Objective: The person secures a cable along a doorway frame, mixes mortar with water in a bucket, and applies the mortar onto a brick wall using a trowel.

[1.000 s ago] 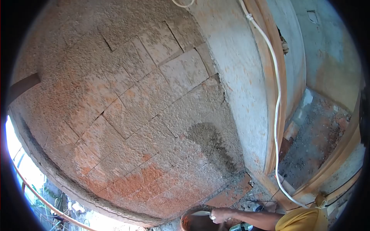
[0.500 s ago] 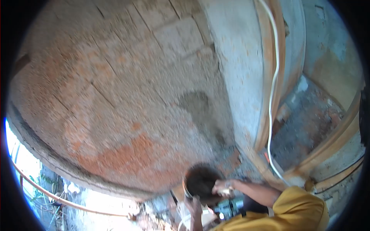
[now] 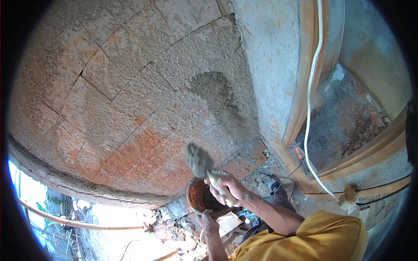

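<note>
My right hand (image 3: 227,189) is wrapped round the handle of a trowel, whose blade carries a heap of wet grey mortar (image 3: 199,160). Below the blade is a round bucket (image 3: 197,195), orange-red inside, partly hidden by my right hand and forearm. My left hand (image 3: 209,221) grips the near left side of the bucket's rim. In front stands a rough block wall (image 3: 130,100) with orange stains, and a dark patch of wet mortar (image 3: 217,93) lies on it near the corner.
A pale concrete column (image 3: 274,65) borders the wall on the right. Along a wooden frame hangs a white cable (image 3: 310,95). Rubble (image 3: 174,230) lies at the lower left by a pipe (image 3: 87,225). My shoe (image 3: 273,185) stands on the debris-covered ground.
My right hand has lifted the trowel out of the bucket with mortar on its blade. My left hand came into view at the bucket's rim. The view has tilted downward.
</note>
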Demonstrator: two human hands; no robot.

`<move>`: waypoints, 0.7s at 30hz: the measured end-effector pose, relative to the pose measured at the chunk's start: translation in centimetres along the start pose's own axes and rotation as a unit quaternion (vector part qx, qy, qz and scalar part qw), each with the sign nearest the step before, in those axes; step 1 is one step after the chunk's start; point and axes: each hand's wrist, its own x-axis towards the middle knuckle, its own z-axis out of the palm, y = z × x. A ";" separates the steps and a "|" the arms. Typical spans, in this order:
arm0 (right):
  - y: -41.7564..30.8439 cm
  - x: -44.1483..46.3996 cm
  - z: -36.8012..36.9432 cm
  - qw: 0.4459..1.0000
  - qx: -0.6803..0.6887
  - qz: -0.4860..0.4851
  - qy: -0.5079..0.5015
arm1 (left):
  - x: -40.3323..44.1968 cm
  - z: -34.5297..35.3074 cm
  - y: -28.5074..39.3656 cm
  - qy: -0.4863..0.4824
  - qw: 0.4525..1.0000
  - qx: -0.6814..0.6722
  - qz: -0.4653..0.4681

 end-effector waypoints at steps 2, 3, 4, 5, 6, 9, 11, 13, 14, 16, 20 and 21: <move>-1.9 1.6 3.9 0.989 -0.012 -0.138 0.041 | -1.1 -2.1 0.3 -0.007 0.997 -0.039 -0.065; -3.0 2.3 5.9 0.975 -0.025 -0.204 0.080 | -1.4 -3.0 0.9 0.003 0.975 -0.138 -0.176; -4.0 2.9 7.7 0.954 -0.034 -0.274 0.118 | -1.6 -4.0 1.5 0.027 0.937 -0.214 -0.274; -4.9 3.6 9.1 0.925 -0.042 -0.342 0.158 | -2.3 -5.0 1.7 0.048 0.918 -0.235 -0.314; -5.6 4.7 10.1 0.880 -0.088 -0.419 0.205 | -3.0 -5.9 1.6 0.066 0.905 -0.244 -0.342; -8.5 8.3 10.8 0.686 -0.184 -0.624 0.327 | -6.1 -8.2 0.8 0.103 0.890 -0.222 -0.383; -10.3 12.8 8.8 0.558 -0.185 -0.711 0.387 | -7.9 -9.5 0.3 0.119 0.890 -0.191 -0.397; -11.8 17.7 7.2 0.482 -0.179 -0.724 0.461 | -9.3 -10.7 0.3 0.131 0.886 -0.170 -0.411; -12.3 20.1 6.6 0.459 -0.177 -0.712 0.501 | -9.9 -11.2 0.2 0.136 0.885 -0.162 -0.414; -12.3 26.6 7.4 0.598 -0.247 -0.547 0.531 | -10.8 -11.2 0.1 0.139 0.893 -0.145 -0.402; -8.5 23.5 17.8 0.663 -0.362 -0.626 0.193 | -11.8 -9.4 -1.0 0.107 0.965 -0.024 -0.239; -6.3 21.9 17.2 0.669 -0.357 -0.629 0.171 | -11.8 -8.9 -0.8 0.120 0.955 -0.061 -0.262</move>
